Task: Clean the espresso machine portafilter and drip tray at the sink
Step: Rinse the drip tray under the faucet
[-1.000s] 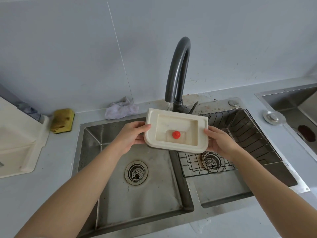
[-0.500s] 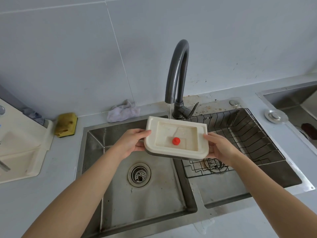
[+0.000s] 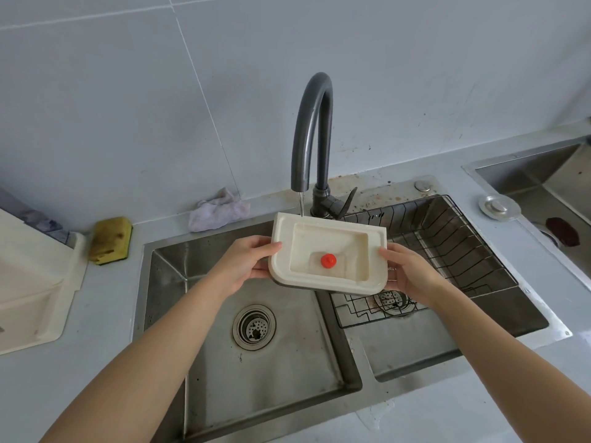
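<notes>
So that the tap's thin stream fills it, I grip the tray level by both ends, left hand and right hand pinching its rim over the sink.

Cut off in my view: cream plastic appliance body at left edge; second stainless steel basin at right edge. Hidden: fingers of left hand and right hand beneath cream rectangular plastic drip tray. Unidentifiable: dark red item in that basin.

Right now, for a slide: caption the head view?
Left hand and right hand hold the drip tray under the running faucet.
</notes>
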A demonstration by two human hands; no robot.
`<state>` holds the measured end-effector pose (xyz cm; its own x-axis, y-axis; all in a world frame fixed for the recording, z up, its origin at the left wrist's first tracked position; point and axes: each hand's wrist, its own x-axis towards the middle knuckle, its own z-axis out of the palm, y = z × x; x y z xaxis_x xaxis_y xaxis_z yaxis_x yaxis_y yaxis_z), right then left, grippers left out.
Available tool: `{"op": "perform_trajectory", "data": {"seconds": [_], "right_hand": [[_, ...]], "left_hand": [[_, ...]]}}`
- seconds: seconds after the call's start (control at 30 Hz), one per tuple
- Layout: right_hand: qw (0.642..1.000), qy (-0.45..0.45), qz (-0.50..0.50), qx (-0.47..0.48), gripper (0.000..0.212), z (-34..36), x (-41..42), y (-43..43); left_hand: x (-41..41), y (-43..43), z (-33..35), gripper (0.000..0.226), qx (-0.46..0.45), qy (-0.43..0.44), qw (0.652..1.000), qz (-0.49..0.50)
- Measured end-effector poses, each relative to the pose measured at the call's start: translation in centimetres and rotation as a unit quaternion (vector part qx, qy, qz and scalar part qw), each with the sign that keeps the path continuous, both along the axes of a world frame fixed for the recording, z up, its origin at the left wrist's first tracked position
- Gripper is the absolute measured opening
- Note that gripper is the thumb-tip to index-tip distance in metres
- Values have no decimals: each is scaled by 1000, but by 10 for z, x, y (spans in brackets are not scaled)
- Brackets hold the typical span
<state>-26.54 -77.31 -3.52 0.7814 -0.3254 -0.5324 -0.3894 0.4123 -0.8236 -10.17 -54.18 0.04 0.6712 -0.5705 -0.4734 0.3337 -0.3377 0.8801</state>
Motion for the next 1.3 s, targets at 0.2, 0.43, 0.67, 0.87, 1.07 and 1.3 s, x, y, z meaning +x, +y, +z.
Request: {"op": "perform_trajectory", "data": {"seconds": [0.2,0.43,0.67,0.87,1.07,1.3], "right_hand": [[999,-27,13,38,22,-1,12,16],[997,-53,23,50,27,5,30,28],[996,-60,34,58,24,11,45,38],[994,-79,34,65,30,14,59,48],[990,-111,38,82,24,23,72,56],[991,-123,36,48,25,34,88,52]], "left_hand": [[6,14,15,9,-1,-46,999,8],[11,29,35,10,-15,-81,996,45],[13,41,45,11,-22,-114,990,74],[18,51,51,15,-34,-148,984,92],[25,61,56,19,-51,-173,977,110],[26,65,55,33,-69,-176,975,119]]}}
